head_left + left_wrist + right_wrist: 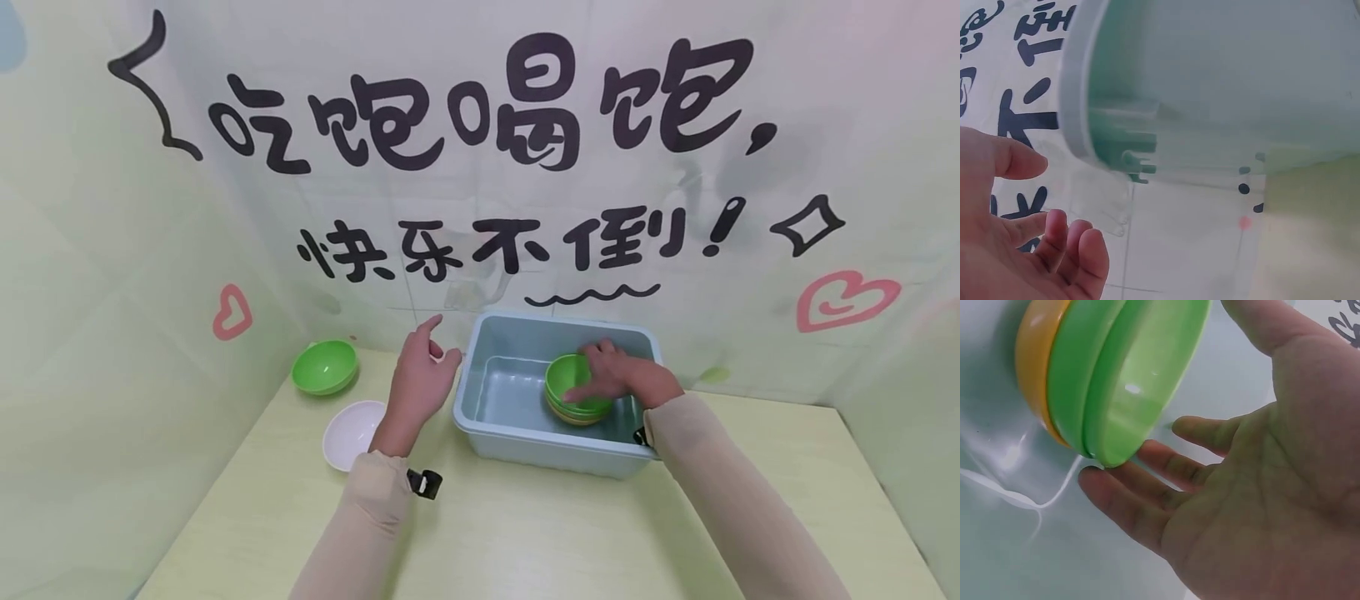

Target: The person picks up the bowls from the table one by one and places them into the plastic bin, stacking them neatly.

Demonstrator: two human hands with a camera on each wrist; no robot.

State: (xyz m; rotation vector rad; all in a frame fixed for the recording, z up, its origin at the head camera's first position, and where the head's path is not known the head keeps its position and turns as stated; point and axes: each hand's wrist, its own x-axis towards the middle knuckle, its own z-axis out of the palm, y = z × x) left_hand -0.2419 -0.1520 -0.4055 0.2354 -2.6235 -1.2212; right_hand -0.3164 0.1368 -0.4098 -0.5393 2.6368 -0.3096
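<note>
In the head view a stack of bowls, green (567, 379) above orange-yellow (581, 419), sits inside a light blue bin (555, 454). My right hand (611, 372) is over the stack's right side. The right wrist view shows the right hand (1254, 487) with fingers spread beside the rim of the top green bowl (1147, 375); whether the fingertips touch it, I cannot tell. Left of the bin hovers my left hand (422, 379), holding nothing. In the left wrist view the left hand (1035, 244) has loosely bent fingers near the bin's rim (1075, 94).
A green bowl (325, 367) stands at the table's back left. In front of it is a white bowl (349, 435), partly covered by my left wrist. Behind the table (510, 533) hangs a printed curtain (465, 192), and similar sheets enclose both sides.
</note>
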